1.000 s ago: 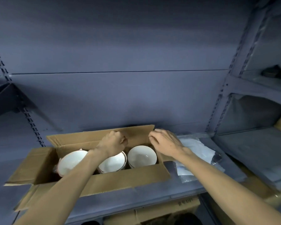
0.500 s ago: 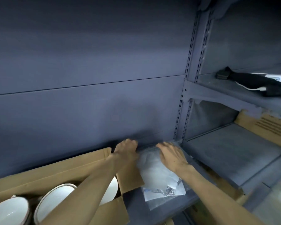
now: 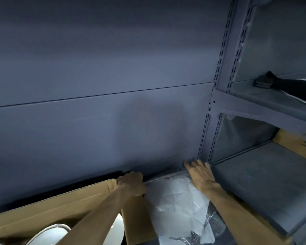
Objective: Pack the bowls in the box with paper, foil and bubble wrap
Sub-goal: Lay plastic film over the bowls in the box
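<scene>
While left hand (image 3: 131, 184) grips box (image 3: 88, 200) corner, paper (image 3: 177, 200) beside right hand (image 3: 200, 174)

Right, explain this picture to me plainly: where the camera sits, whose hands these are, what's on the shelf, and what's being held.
The one picture comes from a camera worn on a person's head, looking forward and down, so the bare arms are that person's own. The left hand grips the top corner of an open cardboard box, which holds white bowls. The right hand, fingers spread, reaches to the back of the grey shelf, past a pile of white paper lying beside the box, with clear wrap under it. It holds nothing that I can see. A dark object lies on the upper right shelf.
</scene>
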`<control>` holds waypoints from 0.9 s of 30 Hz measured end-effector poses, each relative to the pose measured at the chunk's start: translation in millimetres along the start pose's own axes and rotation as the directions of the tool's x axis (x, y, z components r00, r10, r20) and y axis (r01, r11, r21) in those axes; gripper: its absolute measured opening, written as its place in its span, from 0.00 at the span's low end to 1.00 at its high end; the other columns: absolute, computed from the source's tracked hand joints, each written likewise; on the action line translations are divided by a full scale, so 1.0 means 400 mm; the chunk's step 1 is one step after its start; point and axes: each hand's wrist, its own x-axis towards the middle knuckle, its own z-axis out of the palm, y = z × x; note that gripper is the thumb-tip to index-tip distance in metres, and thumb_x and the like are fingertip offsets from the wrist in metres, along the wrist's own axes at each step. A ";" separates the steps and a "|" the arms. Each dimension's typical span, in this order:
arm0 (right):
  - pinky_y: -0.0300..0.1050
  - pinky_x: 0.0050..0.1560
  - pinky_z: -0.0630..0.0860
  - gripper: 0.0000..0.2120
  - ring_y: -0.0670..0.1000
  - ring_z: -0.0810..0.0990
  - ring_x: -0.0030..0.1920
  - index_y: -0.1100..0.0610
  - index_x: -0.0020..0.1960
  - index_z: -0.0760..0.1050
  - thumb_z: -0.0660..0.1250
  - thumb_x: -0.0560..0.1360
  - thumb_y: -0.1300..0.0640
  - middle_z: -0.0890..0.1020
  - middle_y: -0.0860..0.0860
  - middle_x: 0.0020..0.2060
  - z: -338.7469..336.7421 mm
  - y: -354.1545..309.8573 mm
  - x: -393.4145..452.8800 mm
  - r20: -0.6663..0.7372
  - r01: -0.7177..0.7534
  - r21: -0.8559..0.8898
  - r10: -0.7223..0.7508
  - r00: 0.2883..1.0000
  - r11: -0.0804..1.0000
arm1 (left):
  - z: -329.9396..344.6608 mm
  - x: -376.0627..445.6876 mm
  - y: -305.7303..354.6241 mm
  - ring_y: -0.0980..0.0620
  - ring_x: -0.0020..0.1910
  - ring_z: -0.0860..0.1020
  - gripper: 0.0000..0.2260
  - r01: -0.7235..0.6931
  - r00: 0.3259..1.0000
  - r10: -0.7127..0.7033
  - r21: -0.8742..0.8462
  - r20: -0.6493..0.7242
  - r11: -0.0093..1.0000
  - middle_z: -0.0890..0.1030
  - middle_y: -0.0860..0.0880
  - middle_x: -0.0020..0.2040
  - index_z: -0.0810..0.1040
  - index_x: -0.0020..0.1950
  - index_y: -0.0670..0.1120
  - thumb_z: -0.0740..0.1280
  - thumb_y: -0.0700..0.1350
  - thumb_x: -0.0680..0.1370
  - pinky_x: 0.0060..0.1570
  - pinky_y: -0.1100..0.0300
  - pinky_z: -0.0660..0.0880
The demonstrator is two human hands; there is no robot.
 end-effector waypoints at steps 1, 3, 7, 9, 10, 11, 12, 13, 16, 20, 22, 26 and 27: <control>0.55 0.68 0.64 0.30 0.56 0.67 0.70 0.50 0.79 0.61 0.68 0.80 0.53 0.71 0.53 0.72 0.001 0.000 0.001 -0.018 -0.008 0.020 0.009 1.000 1.000 | 0.000 -0.001 0.006 0.43 0.60 0.78 0.13 0.003 0.999 -0.002 0.019 -0.047 1.000 0.79 0.46 0.60 0.77 0.60 0.46 0.62 0.46 0.77 0.57 0.51 0.75; 0.54 0.67 0.65 0.25 0.56 0.68 0.67 0.51 0.75 0.68 0.68 0.79 0.56 0.73 0.52 0.69 -0.004 0.005 -0.007 -0.066 -0.030 0.064 0.034 0.997 0.997 | -0.006 -0.006 0.020 0.43 0.61 0.78 0.13 0.015 0.989 -0.006 0.055 -0.145 0.998 0.79 0.45 0.62 0.77 0.62 0.47 0.60 0.46 0.80 0.59 0.50 0.74; 0.51 0.61 0.67 0.16 0.55 0.69 0.61 0.54 0.67 0.76 0.63 0.80 0.58 0.76 0.52 0.61 -0.053 0.029 -0.037 -0.203 -0.074 0.117 0.097 0.974 0.990 | -0.058 -0.021 0.043 0.44 0.64 0.77 0.15 0.059 0.931 0.014 0.189 -0.365 0.980 0.78 0.46 0.64 0.73 0.68 0.48 0.59 0.45 0.81 0.62 0.50 0.72; 0.50 0.58 0.67 0.14 0.55 0.69 0.59 0.54 0.64 0.78 0.62 0.81 0.56 0.75 0.51 0.57 -0.087 0.039 -0.057 -0.258 -0.067 0.136 0.101 0.961 0.988 | -0.093 -0.040 0.039 0.45 0.65 0.74 0.17 0.064 0.864 0.102 0.308 -0.492 0.949 0.78 0.47 0.64 0.69 0.70 0.48 0.61 0.43 0.80 0.62 0.51 0.70; 0.50 0.58 0.67 0.13 0.54 0.69 0.58 0.54 0.63 0.79 0.62 0.82 0.55 0.75 0.50 0.56 -0.103 0.040 -0.069 -0.285 -0.059 0.145 0.099 0.953 0.988 | -0.110 -0.056 0.033 0.45 0.66 0.73 0.19 0.050 0.831 0.152 0.344 -0.534 0.938 0.78 0.47 0.64 0.67 0.71 0.47 0.62 0.42 0.80 0.62 0.51 0.69; 0.50 0.57 0.67 0.12 0.54 0.69 0.58 0.54 0.62 0.79 0.62 0.82 0.55 0.74 0.50 0.55 -0.118 0.039 -0.081 -0.317 -0.049 0.152 0.096 0.944 0.987 | -0.129 -0.075 0.026 0.44 0.66 0.71 0.20 0.032 0.801 0.197 0.369 -0.565 0.929 0.76 0.46 0.65 0.66 0.72 0.47 0.61 0.41 0.79 0.61 0.51 0.68; 0.50 0.57 0.67 0.12 0.54 0.69 0.57 0.55 0.61 0.80 0.62 0.82 0.54 0.73 0.50 0.54 -0.133 0.035 -0.094 -0.349 -0.042 0.156 0.095 0.932 0.987 | -0.148 -0.097 0.017 0.44 0.66 0.71 0.21 0.016 0.773 0.237 0.391 -0.589 0.920 0.75 0.46 0.66 0.66 0.72 0.47 0.61 0.40 0.79 0.60 0.51 0.68; 0.50 0.57 0.67 0.12 0.53 0.69 0.57 0.54 0.60 0.80 0.62 0.82 0.54 0.73 0.50 0.54 -0.150 0.029 -0.107 -0.379 -0.036 0.160 0.095 0.920 0.986 | -0.166 -0.122 0.006 0.44 0.65 0.70 0.20 0.002 0.744 0.270 0.407 -0.611 0.913 0.73 0.45 0.66 0.67 0.71 0.47 0.60 0.40 0.78 0.59 0.51 0.67; 0.52 0.58 0.68 0.12 0.54 0.71 0.59 0.54 0.59 0.80 0.60 0.83 0.52 0.76 0.50 0.57 -0.199 -0.013 -0.146 -0.460 0.031 0.187 0.059 0.886 0.982 | -0.195 -0.220 -0.069 0.44 0.61 0.71 0.20 -0.033 0.700 0.303 0.395 -0.647 0.918 0.72 0.46 0.64 0.71 0.68 0.47 0.60 0.38 0.76 0.54 0.51 0.67; 0.54 0.55 0.70 0.08 0.56 0.77 0.56 0.55 0.53 0.77 0.60 0.83 0.54 0.83 0.51 0.50 -0.257 -0.129 -0.188 -0.548 0.221 0.180 -0.088 0.832 0.959 | -0.181 -0.363 -0.264 0.40 0.57 0.75 0.22 -0.161 0.674 0.302 0.266 -0.674 0.951 0.74 0.44 0.56 0.73 0.67 0.46 0.61 0.36 0.73 0.51 0.48 0.72; 0.55 0.51 0.72 0.05 0.58 0.79 0.51 0.56 0.51 0.75 0.60 0.82 0.58 0.83 0.52 0.45 -0.286 -0.213 -0.206 -0.546 0.283 0.184 -0.141 0.826 0.941 | -0.150 -0.434 -0.360 0.39 0.54 0.75 0.21 -0.174 0.696 0.240 0.165 -0.676 0.971 0.74 0.43 0.53 0.74 0.66 0.44 0.59 0.34 0.73 0.47 0.47 0.73; 0.51 0.43 0.72 0.06 0.58 0.79 0.44 0.55 0.51 0.72 0.64 0.78 0.65 0.80 0.52 0.43 -0.311 -0.389 -0.250 -0.543 0.417 0.205 -0.252 0.801 0.885 | -0.068 -0.553 -0.515 0.35 0.49 0.75 0.16 -0.128 0.724 0.110 0.024 -0.681 0.992 0.73 0.39 0.48 0.75 0.60 0.38 0.58 0.30 0.74 0.43 0.44 0.75; 0.51 0.42 0.73 0.08 0.57 0.78 0.45 0.54 0.51 0.71 0.63 0.78 0.66 0.79 0.51 0.44 -0.309 -0.428 -0.261 -0.537 0.452 0.215 -0.282 0.795 0.866 | -0.046 -0.578 -0.551 0.35 0.46 0.74 0.12 -0.118 0.722 0.086 0.000 -0.686 0.993 0.73 0.38 0.46 0.75 0.54 0.37 0.59 0.28 0.74 0.42 0.44 0.74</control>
